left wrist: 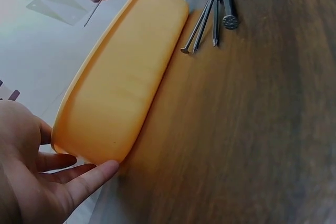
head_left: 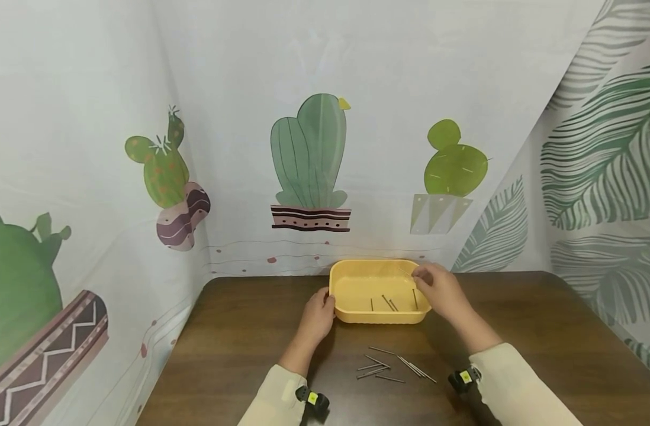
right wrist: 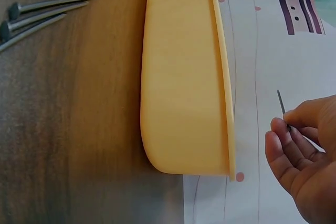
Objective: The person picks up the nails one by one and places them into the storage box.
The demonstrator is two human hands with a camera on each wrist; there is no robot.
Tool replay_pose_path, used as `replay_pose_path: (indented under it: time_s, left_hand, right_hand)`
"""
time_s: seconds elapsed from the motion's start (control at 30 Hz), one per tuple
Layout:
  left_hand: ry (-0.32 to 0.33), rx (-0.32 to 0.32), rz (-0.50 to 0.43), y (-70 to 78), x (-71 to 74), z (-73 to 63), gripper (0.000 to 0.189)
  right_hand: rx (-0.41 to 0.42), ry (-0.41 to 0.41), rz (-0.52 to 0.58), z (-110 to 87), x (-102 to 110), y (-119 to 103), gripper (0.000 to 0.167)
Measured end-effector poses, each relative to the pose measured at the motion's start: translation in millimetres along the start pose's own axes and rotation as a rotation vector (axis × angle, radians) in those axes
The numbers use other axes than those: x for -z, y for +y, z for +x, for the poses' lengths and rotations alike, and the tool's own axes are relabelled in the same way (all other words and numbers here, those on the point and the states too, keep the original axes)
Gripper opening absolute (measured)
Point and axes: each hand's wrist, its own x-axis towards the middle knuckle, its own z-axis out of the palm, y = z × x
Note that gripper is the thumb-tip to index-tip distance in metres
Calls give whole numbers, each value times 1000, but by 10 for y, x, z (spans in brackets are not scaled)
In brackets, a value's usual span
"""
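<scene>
A yellow plastic tray (head_left: 380,317) stands on the table with several nails (head_left: 389,302) lying inside it. My left hand (head_left: 318,312) holds the tray at its left end, fingers against the outer wall (left wrist: 105,169) and thumb by the rim. Over the tray's right side, my right hand (head_left: 437,287) pinches a nail (right wrist: 281,101) between thumb and fingertips. The nail sticks out from the fingers, above the rim. Several loose nails (head_left: 380,367) lie on the table in front of the tray, some of them crossing one another.
The brown wooden table (head_left: 240,355) backs onto a white cloth (head_left: 240,177) printed with cacti and leaves. The tray sits near the table's back edge, close to the cloth. A small black camera (head_left: 312,399) is worn on each wrist.
</scene>
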Motion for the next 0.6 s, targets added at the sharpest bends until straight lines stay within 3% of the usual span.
replay_pose_path:
  time_s: [0.6]
  left_hand:
    - [-2, 0, -15, -11, 0, 11, 47]
  right_hand:
    - [-33, -18, -3, 24, 40, -20, 12]
